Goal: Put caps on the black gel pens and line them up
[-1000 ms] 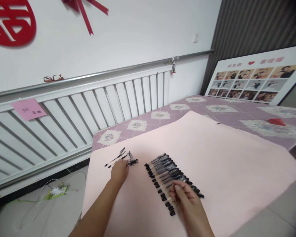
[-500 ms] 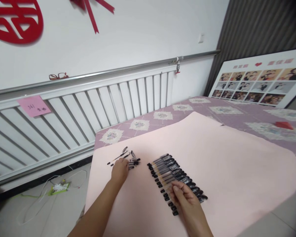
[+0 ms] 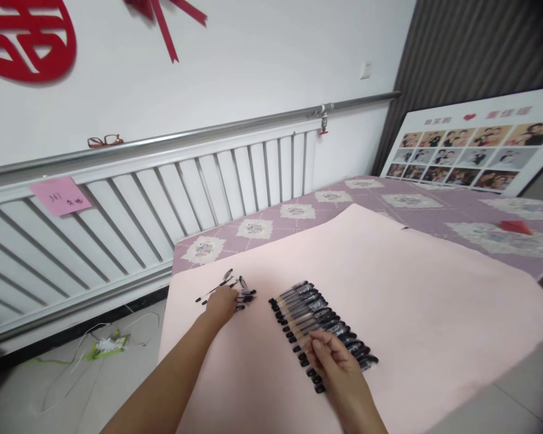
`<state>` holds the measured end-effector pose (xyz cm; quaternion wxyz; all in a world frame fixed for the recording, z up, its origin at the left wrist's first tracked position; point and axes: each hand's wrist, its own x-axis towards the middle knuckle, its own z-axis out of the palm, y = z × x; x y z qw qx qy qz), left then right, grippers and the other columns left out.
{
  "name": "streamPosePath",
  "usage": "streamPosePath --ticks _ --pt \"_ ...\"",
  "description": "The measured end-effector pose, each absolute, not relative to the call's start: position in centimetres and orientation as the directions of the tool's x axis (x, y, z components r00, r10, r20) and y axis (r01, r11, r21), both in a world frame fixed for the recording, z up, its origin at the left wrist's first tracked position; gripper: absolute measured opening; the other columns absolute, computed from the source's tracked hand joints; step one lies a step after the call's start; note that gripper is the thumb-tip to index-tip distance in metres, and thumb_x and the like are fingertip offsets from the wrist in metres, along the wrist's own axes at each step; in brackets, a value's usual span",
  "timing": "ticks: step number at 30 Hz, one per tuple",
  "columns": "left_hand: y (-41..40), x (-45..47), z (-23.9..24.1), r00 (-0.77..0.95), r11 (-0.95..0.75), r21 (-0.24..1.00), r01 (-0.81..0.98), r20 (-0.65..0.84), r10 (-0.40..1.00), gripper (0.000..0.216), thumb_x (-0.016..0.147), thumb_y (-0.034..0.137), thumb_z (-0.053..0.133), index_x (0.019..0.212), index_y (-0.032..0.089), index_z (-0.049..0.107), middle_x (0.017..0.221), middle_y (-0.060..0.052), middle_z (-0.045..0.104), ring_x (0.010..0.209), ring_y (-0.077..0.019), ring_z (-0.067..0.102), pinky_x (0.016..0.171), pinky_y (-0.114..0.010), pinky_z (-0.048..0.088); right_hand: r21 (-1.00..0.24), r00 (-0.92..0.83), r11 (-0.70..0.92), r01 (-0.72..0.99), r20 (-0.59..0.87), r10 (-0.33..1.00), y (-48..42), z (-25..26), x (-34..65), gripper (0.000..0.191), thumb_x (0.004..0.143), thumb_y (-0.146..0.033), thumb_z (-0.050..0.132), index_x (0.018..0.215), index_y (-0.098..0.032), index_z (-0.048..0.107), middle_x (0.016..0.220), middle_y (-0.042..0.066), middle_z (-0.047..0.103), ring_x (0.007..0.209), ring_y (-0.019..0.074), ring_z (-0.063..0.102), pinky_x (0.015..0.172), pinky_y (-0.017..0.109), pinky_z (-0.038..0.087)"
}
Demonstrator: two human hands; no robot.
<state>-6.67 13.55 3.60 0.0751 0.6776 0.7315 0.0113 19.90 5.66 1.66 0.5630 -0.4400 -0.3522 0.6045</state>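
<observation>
Though outstretched, left hand palm-down.

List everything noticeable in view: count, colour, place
Sheet: one, pink, centre
Tablecloth: one, purple-white, beneath
Aligned pens: over ten, clear-black, sheet
Loose pens: several, black, sheet
Flat item: one, red, tablecloth
Photo board: one, white, right
Radiator: one, white, left
Note: one, pink, radiator
Pipe: one, grey, above radiator
Glasses: one pair, brown, by pipe
Decorations: two, red, upper left
Power strip: one, green-white, floor
Left hand: one, bare, at loose pens
Right hand: one, bare, at aligned pens
</observation>
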Motion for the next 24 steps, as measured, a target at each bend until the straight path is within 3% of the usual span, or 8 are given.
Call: streamPosePath --ticks 3,7,11,17,24 --pt "13.0 -7.2 3.7 -0.101 0.109 0.165 0.980 -0.055 0.993 0.008 0.081 0.021 0.052 0.078 0.018 0.059 0.086 -0.005 0.062 0.084 -0.0194 0.057 0.071 -0.030 0.044 -0.915 0.032 -0.125 -0.384 -0.148 0.988 5.6 2.0 19.8 0.032 0.059 -0.045 0.073 0.076 -0.019 0.065 0.061 0.000 0.063 0.056 0.0138 0.056 0.055 0.025 0.045" --pt "11.9 -7.8 3.6 -0.167 0.163 0.264 0.951 -0.006 0.986 0.014 0.082 0.019 0.042 0.089 0.022 0.054 0.078 -0.001 0.062 0.073 -0.0169 0.058 0.063 -0.027 0.041 -0.907 0.026 -0.148 -0.395 -0.172 0.985 5.6 2.0 19.8 0.031 0.058 -0.044 0.074 0.076 -0.020 0.066 0.063 0.000 0.064 0.058 0.0137 0.056 0.058 0.025 0.045" --pt "11.3 -7.9 2.9 -0.211 0.191 0.346 0.919 0.019 0.977 0.017 0.083 0.018 0.039 0.091 0.021 0.053 0.082 -0.002 0.061 0.076 -0.0159 0.058 0.064 -0.025 0.040 -0.919 0.002 -0.146 -0.366 -0.157 0.988 5.8 1.7 19.7 0.032 0.060 -0.047 0.072 0.076 -0.020 0.066 0.064 0.000 0.065 0.058 0.0128 0.057 0.061 0.025 0.046" --pt "11.2 -7.3 1.9 -0.214 0.209 0.438 0.874 -0.039 0.976 0.005 0.071 0.023 0.057 0.068 0.019 0.055 0.072 -0.001 0.058 0.069 -0.0165 0.054 0.059 -0.024 0.036 -0.933 0.004 -0.143 -0.329 -0.153 0.988 5.6 2.2 19.5 0.034 0.060 -0.047 0.072 0.078 -0.020 0.066 0.065 0.000 0.064 0.058 0.0136 0.056 0.063 0.028 0.048" --pt "9.4 -6.2 3.2 -0.197 0.234 0.653 0.720 -0.131 0.972 0.013 0.075 0.030 0.052 0.068 0.019 0.053 0.064 0.003 0.050 0.062 -0.0121 0.047 0.055 -0.022 0.032 -0.937 -0.005 -0.121 -0.327 -0.126 0.992 5.6 2.5 19.5 0.031 0.061 -0.045 0.072 0.077 -0.019 0.066 0.062 -0.001 0.061 0.055 0.0120 0.052 0.057 0.025 0.044"
